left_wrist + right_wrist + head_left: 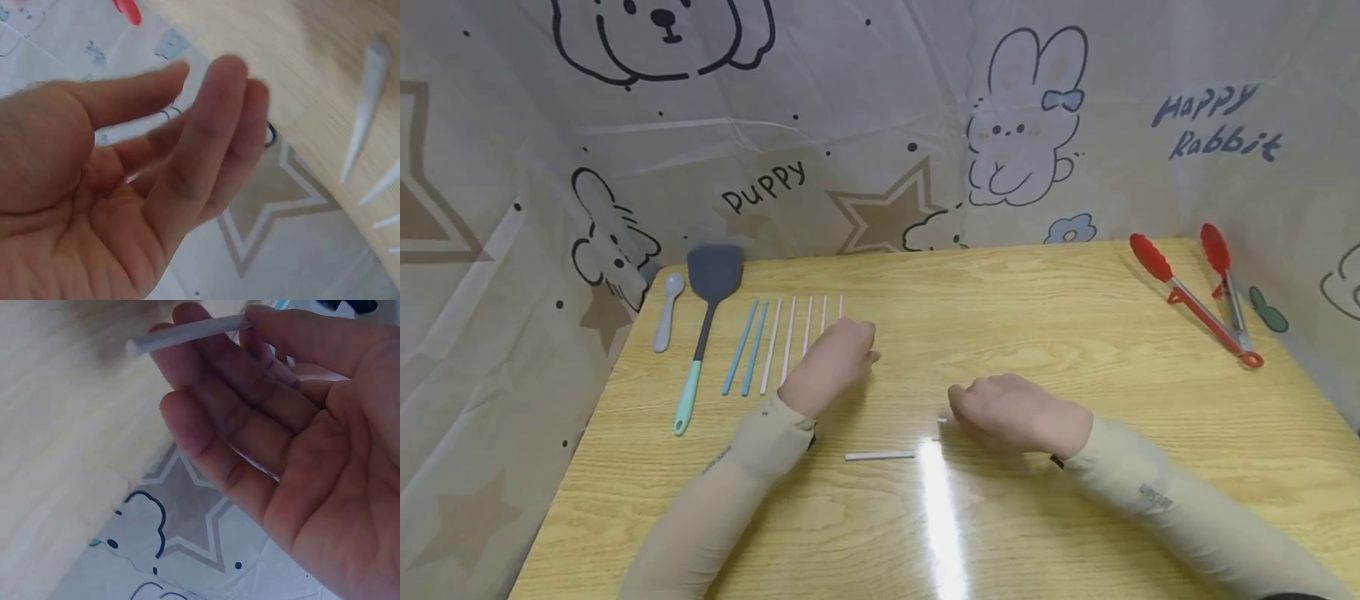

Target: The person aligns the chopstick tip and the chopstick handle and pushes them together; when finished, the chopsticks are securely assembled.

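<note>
My left hand [837,357] hovers by the right end of a row of chopsticks. In the left wrist view its fingers [209,125] are loosely bent, with nothing between them and the thumb. Two blue chopsticks [755,348] stand at the row's left, and several pale pinkish-white chopsticks [777,346] follow, partly hidden by that hand. My right hand [1011,410], over the middle of the table, pinches a white chopstick [187,334] between thumb and fingertips; only part of it shows. Another white chopstick [880,456] lies crosswise on the table between the forearms.
At the far left lie a small grey spoon [667,312] and a spatula [703,325] with dark head and mint handle. Red-tipped tongs [1202,308] lie spread at the far right. A printed cloth [880,108] hangs around the wooden table [1037,333].
</note>
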A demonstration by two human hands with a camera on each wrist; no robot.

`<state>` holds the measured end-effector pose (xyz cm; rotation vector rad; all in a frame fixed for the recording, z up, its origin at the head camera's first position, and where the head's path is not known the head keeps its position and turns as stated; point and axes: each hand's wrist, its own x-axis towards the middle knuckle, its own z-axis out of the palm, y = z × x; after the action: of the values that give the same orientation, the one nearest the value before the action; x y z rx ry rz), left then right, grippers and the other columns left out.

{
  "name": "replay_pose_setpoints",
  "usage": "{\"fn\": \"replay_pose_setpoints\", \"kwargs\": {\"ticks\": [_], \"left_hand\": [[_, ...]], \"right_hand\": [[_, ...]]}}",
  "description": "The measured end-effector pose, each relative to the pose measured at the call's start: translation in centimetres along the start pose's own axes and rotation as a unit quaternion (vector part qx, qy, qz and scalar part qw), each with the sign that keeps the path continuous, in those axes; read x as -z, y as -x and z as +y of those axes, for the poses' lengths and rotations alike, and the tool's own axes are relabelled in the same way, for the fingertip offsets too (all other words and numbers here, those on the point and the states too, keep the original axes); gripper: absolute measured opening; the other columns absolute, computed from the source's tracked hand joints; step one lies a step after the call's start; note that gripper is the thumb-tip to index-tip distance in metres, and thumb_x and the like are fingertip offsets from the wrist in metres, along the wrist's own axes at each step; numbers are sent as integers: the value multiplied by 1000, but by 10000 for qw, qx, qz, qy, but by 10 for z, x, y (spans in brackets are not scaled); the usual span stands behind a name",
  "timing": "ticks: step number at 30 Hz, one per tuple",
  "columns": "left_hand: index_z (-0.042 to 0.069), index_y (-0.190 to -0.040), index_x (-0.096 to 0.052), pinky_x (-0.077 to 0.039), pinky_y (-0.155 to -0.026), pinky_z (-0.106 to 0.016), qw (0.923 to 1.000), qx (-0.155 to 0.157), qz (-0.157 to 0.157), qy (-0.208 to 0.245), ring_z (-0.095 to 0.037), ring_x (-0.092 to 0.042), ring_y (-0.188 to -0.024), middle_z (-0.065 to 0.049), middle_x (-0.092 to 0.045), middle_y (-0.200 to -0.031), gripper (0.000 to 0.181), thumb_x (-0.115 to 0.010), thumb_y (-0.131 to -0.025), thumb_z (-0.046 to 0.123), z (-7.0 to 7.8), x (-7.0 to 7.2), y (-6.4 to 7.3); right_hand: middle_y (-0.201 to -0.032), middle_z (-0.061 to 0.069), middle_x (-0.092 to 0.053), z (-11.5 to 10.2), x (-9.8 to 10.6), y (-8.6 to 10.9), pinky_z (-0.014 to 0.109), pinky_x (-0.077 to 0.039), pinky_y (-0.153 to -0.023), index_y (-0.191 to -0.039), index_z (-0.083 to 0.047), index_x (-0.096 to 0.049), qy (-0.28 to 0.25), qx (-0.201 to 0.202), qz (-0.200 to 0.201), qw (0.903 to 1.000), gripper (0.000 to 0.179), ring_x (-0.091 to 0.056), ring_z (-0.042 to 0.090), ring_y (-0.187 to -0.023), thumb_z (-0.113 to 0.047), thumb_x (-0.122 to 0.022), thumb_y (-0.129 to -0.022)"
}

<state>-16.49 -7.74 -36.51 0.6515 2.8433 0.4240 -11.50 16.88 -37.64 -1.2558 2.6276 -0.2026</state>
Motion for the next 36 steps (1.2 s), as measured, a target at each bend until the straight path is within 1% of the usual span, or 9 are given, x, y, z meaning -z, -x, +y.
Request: {"fn": "replay_pose_setpoints", "kwargs": {"ticks": [3,6,9,14,20,25,28,32,36], "left_hand": [[3,-80,-60,-45,-56,-24,9971,-446,-612,-5,-10,-45,-57,-1,-55,-66,18,-71,-92,11,6,-7,9],[9,-75,-58,-44,-55,-23,9882,-808,-1296,83,-8,-44,-55,3,-53,-63,24,-76,-89,15,13,-14,20],[10,-78,-58,-43,-55,-24,9817,-879,-1692,-37,-8,-44,-57,5,-52,-65,29,-82,-83,24,19,-21,32],[10,-82,-56,-43,-58,-26,9783,-926,-1769,-550,-11,-43,-64,2,-49,-70,38,-89,-73,27,27,-29,42],[11,-77,-56,-45,-58,-25,9762,-1084,-1626,-936,-11,-47,-63,3,-50,-68,27,-83,-79,10,29,-33,48],[13,-70,-50,-42,-54,-25,9777,-1217,-1447,-914,-10,-42,-59,3,-47,-63,29,-67,-89,-1,26,-36,50],[13,-71,-49,-41,-54,-25,9781,-1193,-1459,-879,-10,-43,-60,3,-47,-64,29,-66,-90,-1,25,-35,51],[11,-79,-51,-43,-54,-27,9803,-1065,-1484,-747,-12,-45,-61,1,-48,-67,23,-62,-88,-7,23,-29,52],[7,-93,-51,-39,-50,-27,9848,-1088,-1243,-540,-12,-43,-58,0,-46,-66,11,-54,-94,-4,17,-21,53]], "right_hand": [[-58,-6,-40,4,4,1,23,-36,-43,-77,-12,-45,131,167,304,9993,27,-35,7,-50,-3,-66,-91],[-59,-7,-44,6,10,0,22,-37,-44,-78,-12,-50,197,242,498,9983,24,-39,6,-51,-5,-70,-90],[-63,-4,-54,7,14,-2,23,-43,-46,-84,-9,-58,241,254,530,9980,16,-49,8,-52,-5,-74,-86],[-74,4,-67,7,19,-4,27,-51,-52,-92,-5,-66,455,296,505,9973,17,-62,16,-61,-1,-79,-80],[-77,-1,-69,9,27,-6,28,-53,-55,-80,-11,-68,757,163,577,9953,15,-65,14,-65,-4,-81,-79],[-70,-6,-62,14,34,-5,24,-49,-53,-74,-14,-61,816,59,694,9942,22,-56,7,-58,-6,-79,-83],[-70,-7,-60,17,38,-4,24,-48,-52,-75,-13,-61,800,95,855,9931,21,-53,6,-57,-4,-78,-83],[-71,-6,-58,20,45,-2,25,-47,-52,-80,-11,-64,780,116,1054,9913,15,-51,7,-59,-2,-76,-85],[-71,-7,-55,22,52,-1,26,-46,-51,-82,-11,-65,799,52,1245,9890,13,-49,8,-58,-3,-74,-86]]}}
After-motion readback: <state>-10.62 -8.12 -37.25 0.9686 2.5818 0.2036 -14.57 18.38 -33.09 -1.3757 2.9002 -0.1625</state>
